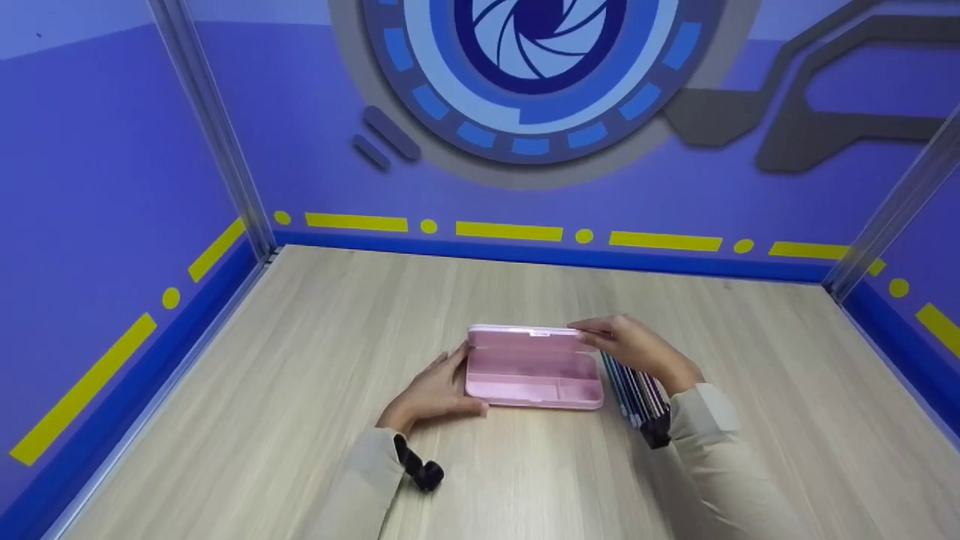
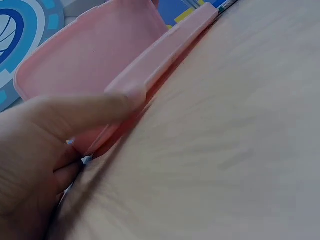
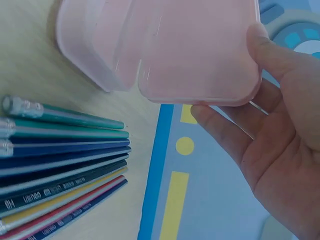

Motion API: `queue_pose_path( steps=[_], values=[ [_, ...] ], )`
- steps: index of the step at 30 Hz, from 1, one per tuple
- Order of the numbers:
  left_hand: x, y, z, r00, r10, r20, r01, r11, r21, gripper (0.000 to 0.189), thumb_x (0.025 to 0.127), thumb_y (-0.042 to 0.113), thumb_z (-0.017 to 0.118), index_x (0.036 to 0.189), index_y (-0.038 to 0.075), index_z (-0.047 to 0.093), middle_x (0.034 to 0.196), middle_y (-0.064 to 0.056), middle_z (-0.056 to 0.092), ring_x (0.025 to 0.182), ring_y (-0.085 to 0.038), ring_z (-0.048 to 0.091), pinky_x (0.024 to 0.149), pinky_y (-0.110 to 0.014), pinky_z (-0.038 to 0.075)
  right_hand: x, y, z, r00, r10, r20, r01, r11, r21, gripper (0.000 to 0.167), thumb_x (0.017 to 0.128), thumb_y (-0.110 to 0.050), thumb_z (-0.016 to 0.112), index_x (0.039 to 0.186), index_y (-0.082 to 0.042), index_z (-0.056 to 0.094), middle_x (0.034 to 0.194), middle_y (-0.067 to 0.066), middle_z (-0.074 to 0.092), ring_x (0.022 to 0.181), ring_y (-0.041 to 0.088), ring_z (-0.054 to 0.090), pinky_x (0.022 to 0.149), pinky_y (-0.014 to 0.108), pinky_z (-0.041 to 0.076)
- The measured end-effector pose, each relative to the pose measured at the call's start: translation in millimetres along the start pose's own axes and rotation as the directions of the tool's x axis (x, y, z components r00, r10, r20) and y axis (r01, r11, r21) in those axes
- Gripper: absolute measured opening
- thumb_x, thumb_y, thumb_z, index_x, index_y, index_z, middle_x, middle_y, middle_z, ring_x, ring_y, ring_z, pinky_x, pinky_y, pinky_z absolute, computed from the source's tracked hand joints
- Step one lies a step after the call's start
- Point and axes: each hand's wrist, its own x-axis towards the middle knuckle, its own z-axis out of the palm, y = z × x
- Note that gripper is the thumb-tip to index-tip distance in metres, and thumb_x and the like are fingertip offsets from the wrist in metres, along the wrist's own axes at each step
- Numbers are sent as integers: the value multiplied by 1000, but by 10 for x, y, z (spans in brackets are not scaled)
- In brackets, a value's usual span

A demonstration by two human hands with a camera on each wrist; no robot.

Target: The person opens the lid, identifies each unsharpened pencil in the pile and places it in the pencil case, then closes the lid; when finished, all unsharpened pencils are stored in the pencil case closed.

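A pink pencil case (image 1: 514, 390) lies on the table with its lid (image 1: 529, 345) raised at the back. Inside the base are a long front section and a smaller one at the right. My left hand (image 1: 431, 394) holds the left end, its thumb along the front edge in the left wrist view; the other fingers are partly hidden. At the lid's upper right corner is my right hand (image 1: 637, 346), pinching the edge between thumb (image 3: 260, 42) and fingers. Several pencils (image 3: 65, 155) in green, blue, yellow and red lie side by side, partly under the right wrist in the head view.
The wood-grain table (image 1: 315, 330) meets a blue-purple back wall (image 1: 300, 165) with yellow marks. Side walls with metal corner posts (image 1: 217, 127) stand left and right. A black strap (image 1: 420, 465) is on the left wrist.
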Motion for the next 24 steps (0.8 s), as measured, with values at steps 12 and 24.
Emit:
queue_pose_path(
  steps=[12,24],
  values=[
    [-7,-6,-22,998,-64,1,64,995,-82,107,68,45,83,154,18,24,156,-13,29,146,-43,14,116,-61,15,29,25,53,970,92,-224,-81,995,56,25,93,-14,63,114,-2,70,111,17,71,99,30,68,87,46,55],
    [2,-10,-34,997,-74,7,74,992,-99,106,67,45,84,153,22,27,157,-11,28,145,-45,12,115,-63,16,53,121,181,843,396,-364,-263,894,363,46,97,-34,56,124,1,63,123,21,64,115,34,61,100,47,48]
  ],
)
